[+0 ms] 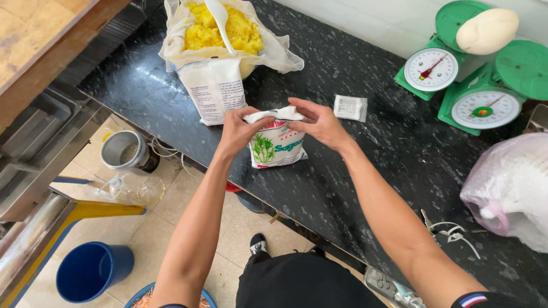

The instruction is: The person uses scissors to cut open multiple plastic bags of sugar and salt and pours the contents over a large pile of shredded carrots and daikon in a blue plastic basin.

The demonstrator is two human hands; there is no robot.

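Head view: your left hand (pixel 238 130) and right hand (pixel 321 122) pinch the sugar bag (pixel 276 147) top, apparently folded; small sachet (pixel 350 107) just beyond right hand.

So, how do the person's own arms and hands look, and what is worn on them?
Both arms are bare from the wrist up. The left hand and right hand show no gloves, rings or watch. Only a black sleeve edge with a small striped patch appears at the right shoulder.

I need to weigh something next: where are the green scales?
In the head view the two green scales stand at the upper right of the black counter, against the wall, right of the small flat packet; a pale dough lump rests on them.
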